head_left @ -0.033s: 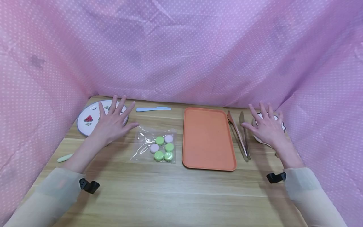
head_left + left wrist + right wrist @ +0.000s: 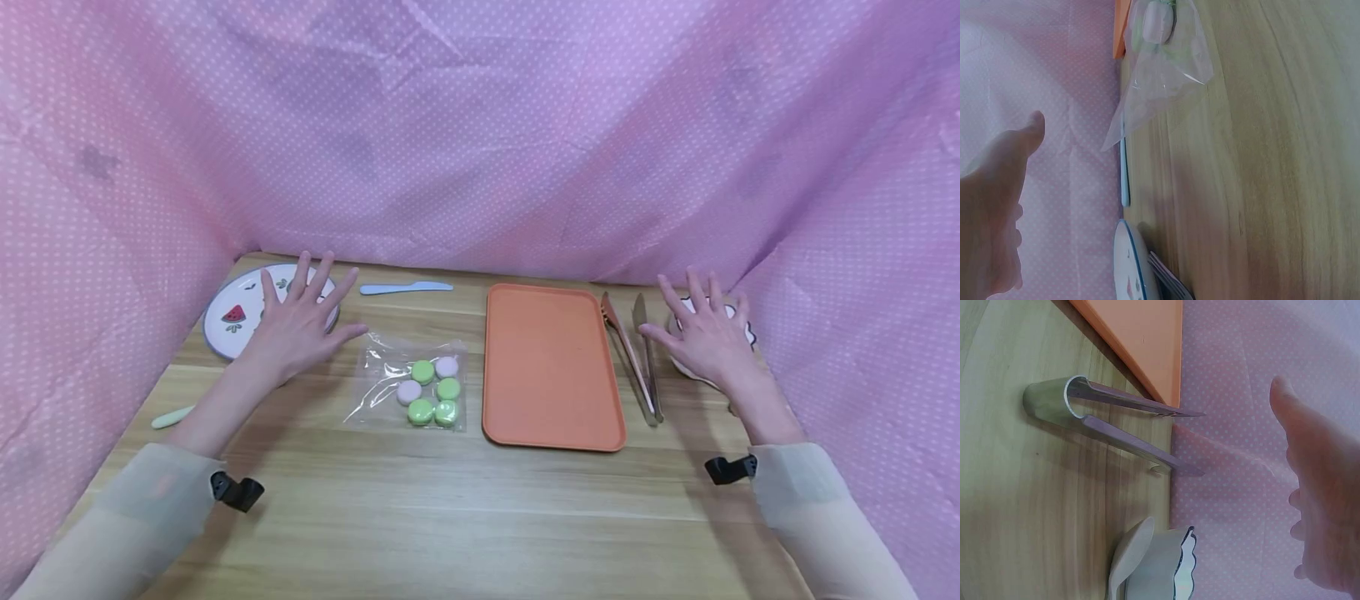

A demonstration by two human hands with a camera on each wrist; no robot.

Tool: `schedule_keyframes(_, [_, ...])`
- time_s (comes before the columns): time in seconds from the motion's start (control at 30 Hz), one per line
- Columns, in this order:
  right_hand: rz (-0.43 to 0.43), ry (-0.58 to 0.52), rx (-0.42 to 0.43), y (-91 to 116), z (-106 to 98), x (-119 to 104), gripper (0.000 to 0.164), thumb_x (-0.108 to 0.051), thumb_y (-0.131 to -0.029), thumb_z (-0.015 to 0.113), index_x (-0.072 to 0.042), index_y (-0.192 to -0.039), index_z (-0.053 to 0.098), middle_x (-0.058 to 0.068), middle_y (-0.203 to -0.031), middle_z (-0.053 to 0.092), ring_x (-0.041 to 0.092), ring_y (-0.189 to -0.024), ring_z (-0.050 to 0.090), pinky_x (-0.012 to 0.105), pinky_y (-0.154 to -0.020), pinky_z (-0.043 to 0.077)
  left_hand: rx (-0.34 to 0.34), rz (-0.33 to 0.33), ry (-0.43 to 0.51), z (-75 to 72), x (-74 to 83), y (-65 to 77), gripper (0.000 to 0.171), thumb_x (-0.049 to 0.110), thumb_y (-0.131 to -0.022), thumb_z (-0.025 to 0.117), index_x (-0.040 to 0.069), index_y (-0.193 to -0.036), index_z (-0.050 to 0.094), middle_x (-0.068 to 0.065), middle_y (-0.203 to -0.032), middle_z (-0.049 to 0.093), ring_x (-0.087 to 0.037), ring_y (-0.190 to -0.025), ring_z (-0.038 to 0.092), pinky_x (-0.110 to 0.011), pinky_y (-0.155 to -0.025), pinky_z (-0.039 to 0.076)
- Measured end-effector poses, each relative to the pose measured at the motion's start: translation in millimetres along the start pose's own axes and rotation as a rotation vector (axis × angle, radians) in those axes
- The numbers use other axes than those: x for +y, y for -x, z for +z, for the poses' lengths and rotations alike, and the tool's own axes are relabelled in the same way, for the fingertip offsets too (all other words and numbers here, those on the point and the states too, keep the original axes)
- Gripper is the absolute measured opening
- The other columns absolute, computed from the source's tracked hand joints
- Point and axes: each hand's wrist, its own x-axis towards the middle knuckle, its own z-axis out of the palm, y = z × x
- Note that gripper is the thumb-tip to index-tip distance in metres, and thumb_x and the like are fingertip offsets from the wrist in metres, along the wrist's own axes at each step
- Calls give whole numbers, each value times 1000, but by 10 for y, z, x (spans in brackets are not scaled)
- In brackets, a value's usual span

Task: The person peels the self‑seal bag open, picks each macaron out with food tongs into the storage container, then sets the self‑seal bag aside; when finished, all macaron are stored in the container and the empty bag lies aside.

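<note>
My left hand (image 2: 296, 329), fingers spread, hovers over a white fruit-patterned plate (image 2: 225, 321) and hides part of it. On the other side, my right hand (image 2: 705, 342) is likewise spread, above a white bowl (image 2: 1154, 569) with a wavy dark rim. Neither hand holds anything. Metal tongs (image 2: 640, 375) lie just left of the right hand, their arms apart. Between the hands are an orange tray (image 2: 551, 367) and a clear plastic bag (image 2: 375, 392) with several green and pale purple macarons (image 2: 423, 372) in it.
A light blue knife (image 2: 405, 288) lies near the table's back edge. Close to the plate is a fork (image 2: 1169, 278); a pale green handle (image 2: 172, 417) shows beside the left forearm. A spoon (image 2: 1132, 550) lies by the bowl. Pink dotted cloth (image 2: 480, 150) encloses the back and sides.
</note>
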Motion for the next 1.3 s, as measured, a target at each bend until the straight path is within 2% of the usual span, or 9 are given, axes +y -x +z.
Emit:
schedule_keyframes(0.13, [-6, 3, 6, 2, -3, 2, 81, -71, -87, 35, -34, -151, 1, 7, -159, -14, 41, -143, -17, 76, -101, -8, -7, -9, 10, 18, 0, 16, 81, 71, -86, 38, 34, -151, 6, 1, -158, -14, -25, -145, -21, -74, -102, -13])
schedule_keyframes(0.27, [3, -20, 21, 11, -20, -25, 81, -71, -87, 37, -35, -150, 2, 10, -160, -7, 43, -144, -12, 77, -101, -7, -8, -9, 36, 25, 3, 54, 81, 70, -87, 40, 34, -151, 6, 1, -159, -13, -27, -146, -18, -74, -103, -12])
schedule_keyframes(0.43, [22, -93, 55, 11, -62, -117, 82, -69, -87, 40, -35, -150, 0, 9, -160, -8, 41, -145, -12, 78, -99, -4, -7, 41, 67, 68, 37, 85, 82, 68, -87, 42, 30, -151, 7, -2, -160, -8, -30, -147, -12, -68, -108, -12])
schedule_keyframes(0.6, [25, -198, 106, -25, -84, -301, 81, -66, -89, 40, -32, -151, -1, 7, -159, -10, 40, -145, -9, 75, -103, -7, -26, 78, 108, 165, 143, 69, 83, 67, -88, 43, 30, -152, 5, -6, -160, -5, -33, -147, -11, -63, -111, -14])
schedule_keyframes(0.77, [48, -371, 235, -31, -49, -578, 80, -60, -89, 48, -33, -151, 6, 9, -160, 4, 41, -146, 7, 70, -108, 2, -81, 135, 197, 292, 326, 45, 82, 65, -87, 45, 30, -151, 7, -2, -160, -9, -28, -147, -15, -61, -113, -10])
schedule_keyframes(0.9, [39, -488, 351, -39, 19, -858, 80, -54, -85, 59, -34, -150, 16, 10, -157, 22, 38, -142, 25, 65, -108, 17, -151, 194, 237, 390, 461, 79, 85, 66, -86, 47, 31, -151, 6, 4, -159, -14, -24, -147, -16, -61, -114, -3])
schedule_keyframes(1.1, [-12, -610, 407, -41, 75, -1324, 76, -50, -83, 65, -32, -147, 29, 3, -151, 36, 25, -140, 34, 49, -113, 28, -264, 272, 243, 419, 556, 189, 90, 69, -83, 49, 35, -150, 0, 0, -160, -8, -31, -148, -5, -59, -116, 5])
schedule_keyframes(1.2, [-60, -663, 436, -21, 90, -1545, 72, -45, -82, 68, -27, -144, 36, 3, -147, 44, 24, -137, 39, 45, -113, 29, -303, 294, 234, 417, 568, 227, 92, 72, -81, 47, 32, -151, 3, -3, -161, -5, -34, -148, -3, -59, -115, 5])
schedule_keyframes(1.3, [-97, -668, 437, 8, 101, -1748, 71, -44, -81, 69, -26, -143, 39, 1, -143, 48, 24, -133, 43, 45, -110, 33, -329, 295, 234, 413, 578, 248, 95, 74, -79, 47, 28, -152, 5, -4, -161, -4, -34, -148, -3, -58, -116, 4])
